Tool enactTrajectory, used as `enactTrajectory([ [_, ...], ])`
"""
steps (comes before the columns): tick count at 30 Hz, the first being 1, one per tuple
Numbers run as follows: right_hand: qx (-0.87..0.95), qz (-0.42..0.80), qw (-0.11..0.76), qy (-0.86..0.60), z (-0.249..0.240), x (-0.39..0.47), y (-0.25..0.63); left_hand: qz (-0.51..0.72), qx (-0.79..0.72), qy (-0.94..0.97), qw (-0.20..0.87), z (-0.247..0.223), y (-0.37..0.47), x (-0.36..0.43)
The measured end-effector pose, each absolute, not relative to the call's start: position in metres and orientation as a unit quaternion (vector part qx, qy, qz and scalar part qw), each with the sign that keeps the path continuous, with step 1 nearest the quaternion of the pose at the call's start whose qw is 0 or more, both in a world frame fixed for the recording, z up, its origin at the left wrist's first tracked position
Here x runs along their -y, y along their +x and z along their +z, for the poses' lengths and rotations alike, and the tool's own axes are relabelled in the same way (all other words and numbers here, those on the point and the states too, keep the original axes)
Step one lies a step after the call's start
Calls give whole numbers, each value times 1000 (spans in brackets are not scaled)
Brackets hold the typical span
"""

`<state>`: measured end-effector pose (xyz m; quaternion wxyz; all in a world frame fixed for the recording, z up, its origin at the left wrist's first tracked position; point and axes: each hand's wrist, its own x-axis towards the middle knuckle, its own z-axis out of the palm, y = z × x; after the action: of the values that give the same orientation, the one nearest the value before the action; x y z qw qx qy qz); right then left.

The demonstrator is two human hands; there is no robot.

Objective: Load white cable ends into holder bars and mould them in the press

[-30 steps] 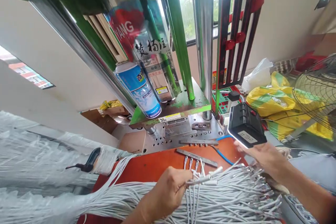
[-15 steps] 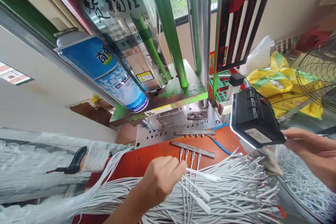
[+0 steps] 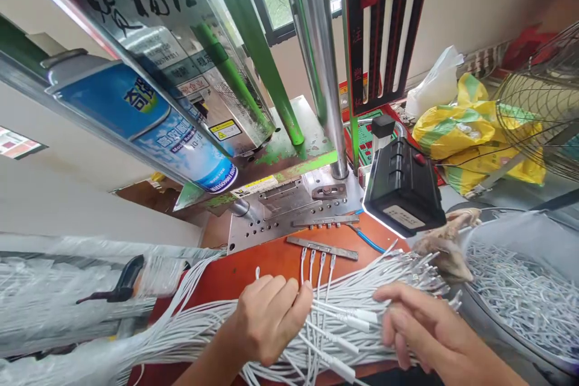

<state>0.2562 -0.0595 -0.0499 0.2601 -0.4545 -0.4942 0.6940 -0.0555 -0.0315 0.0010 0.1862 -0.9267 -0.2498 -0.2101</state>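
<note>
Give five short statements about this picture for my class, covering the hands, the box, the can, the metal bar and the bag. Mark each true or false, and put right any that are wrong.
1. The left hand is closed on white cables. True.
2. The right hand grips the black box. False: it is apart from the box, open over the cables.
3. Four connectors line the nearer metal bar. True.
4. The can lies on the red table. False: it stands on the machine's green-edged plate.
5. The yellow bag is in the right half of the picture. True.
</note>
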Motion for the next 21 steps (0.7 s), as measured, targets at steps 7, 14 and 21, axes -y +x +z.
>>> enactTrajectory([
  [7,517,719,225,-407,-40,57,220,-209,225,-928,211,11,-60,46],
  [14,515,720,197,-421,-41,55,215,-199,215,-929,228,17,-58,55],
  [21,718,468,267,-440,-47,18,213,-413,482,-747,198,6,-131,40],
])
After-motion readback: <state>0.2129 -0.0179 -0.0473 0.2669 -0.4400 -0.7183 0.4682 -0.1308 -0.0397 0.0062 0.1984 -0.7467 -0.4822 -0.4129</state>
